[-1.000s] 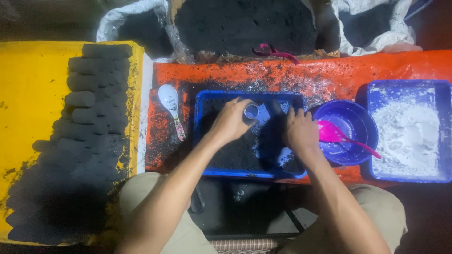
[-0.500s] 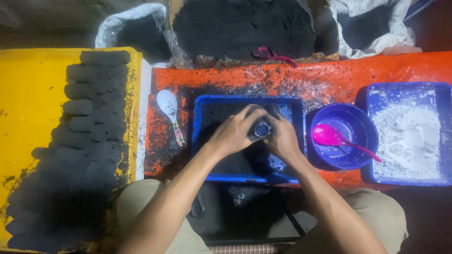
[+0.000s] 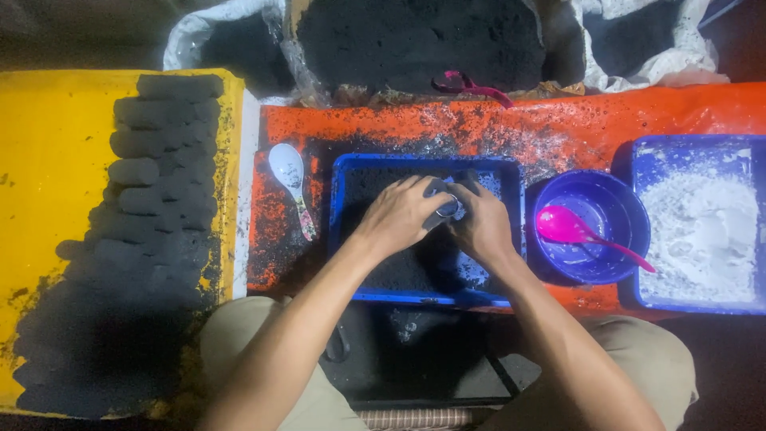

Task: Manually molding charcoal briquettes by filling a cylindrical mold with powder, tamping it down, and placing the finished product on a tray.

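Note:
Both hands meet over a blue tray [image 3: 345,231] filled with black powder. My left hand [image 3: 399,214] and my right hand [image 3: 481,225] wrap together around a small round metal mould [image 3: 448,207], whose rim shows between the fingers. The fingers hide most of the mould. A white spoon [image 3: 290,183] lies on the orange sheet just left of the tray.
A yellow board [image 3: 48,199] at the left carries several rows of black pressed cylinders [image 3: 152,191]. Right of the tray stand a purple bowl [image 3: 606,209] with a pink spoon [image 3: 570,230] and a blue tray of white powder [image 3: 702,231]. Sacks of black powder [image 3: 415,40] lie behind.
My right hand has moved left from the tray's right side to join my left hand on the mould. Both hands now close tightly around it.

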